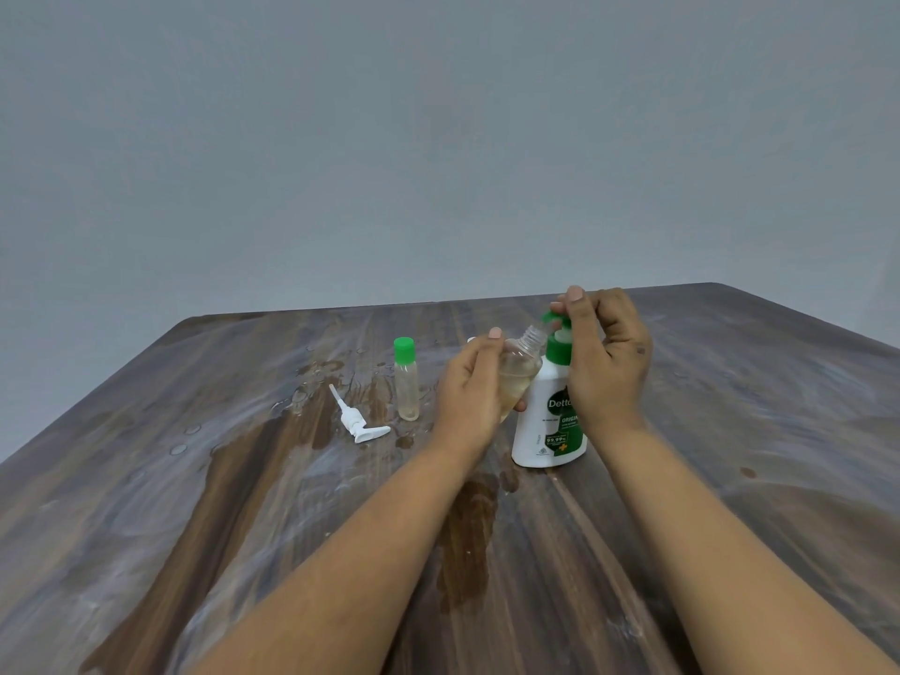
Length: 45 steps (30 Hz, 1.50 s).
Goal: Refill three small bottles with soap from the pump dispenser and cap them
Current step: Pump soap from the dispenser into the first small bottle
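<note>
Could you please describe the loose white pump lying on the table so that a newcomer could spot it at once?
Start at the wooden table and find the small clear bottle with a green cap standing left of the hands. Just left of its base lies the loose white plastic pump head with its thin dip tube. It alone lies flat, is all white, and is attached to no bottle.

The pump dispenser [549, 421] reads "Dett" (partly hidden), "ORIGIN", "99.99%".
</note>
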Motion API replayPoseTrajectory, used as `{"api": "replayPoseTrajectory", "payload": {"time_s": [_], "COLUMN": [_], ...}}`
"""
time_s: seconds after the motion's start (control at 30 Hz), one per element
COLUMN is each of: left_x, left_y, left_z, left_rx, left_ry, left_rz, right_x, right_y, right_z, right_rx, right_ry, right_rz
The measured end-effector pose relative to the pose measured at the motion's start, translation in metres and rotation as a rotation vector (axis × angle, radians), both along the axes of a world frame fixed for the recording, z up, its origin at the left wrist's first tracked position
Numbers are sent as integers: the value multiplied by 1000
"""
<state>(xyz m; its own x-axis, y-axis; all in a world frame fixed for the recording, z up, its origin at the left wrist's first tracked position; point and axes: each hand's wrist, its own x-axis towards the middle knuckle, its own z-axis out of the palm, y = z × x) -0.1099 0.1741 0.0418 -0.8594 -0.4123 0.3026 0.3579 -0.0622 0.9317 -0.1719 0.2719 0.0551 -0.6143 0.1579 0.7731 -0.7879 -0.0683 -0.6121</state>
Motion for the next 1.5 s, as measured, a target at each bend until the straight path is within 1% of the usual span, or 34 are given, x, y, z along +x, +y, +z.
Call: {"api": "replayPoseTrajectory", "payload": {"time_s": [0.27, 0.37, 0.47, 0.73, 0.93, 1.27, 1.4, 1.5], "left_x": [3, 4, 3, 3, 3, 3, 4, 5], "left_y": [0, 1, 1, 1, 1, 2, 3, 2], "left_z": [2, 3, 4, 3, 2, 3, 4, 3], "left_rx": [-12, -17, -5, 6, 0, 4, 14, 19], "left_ry": [-11, -8, -14, -24, -20, -20, -23, -26], "left_rz": [5, 7, 7, 1, 4, 5, 5, 9], "right_x": [-3, 1, 3, -1, 0, -4, -2, -1], "right_y": [1, 0, -1, 1, 1, 3, 2, 2], "right_z": [0, 0, 2, 0, 0, 1, -2, -3], "right_rx": [86, 39, -3, 88, 16, 94, 52, 31], "right_ry": [5, 22, -11, -1, 6, -5, 36, 27], "right_rz": [-27, -20, 1, -23, -1, -13, -13, -7]}}
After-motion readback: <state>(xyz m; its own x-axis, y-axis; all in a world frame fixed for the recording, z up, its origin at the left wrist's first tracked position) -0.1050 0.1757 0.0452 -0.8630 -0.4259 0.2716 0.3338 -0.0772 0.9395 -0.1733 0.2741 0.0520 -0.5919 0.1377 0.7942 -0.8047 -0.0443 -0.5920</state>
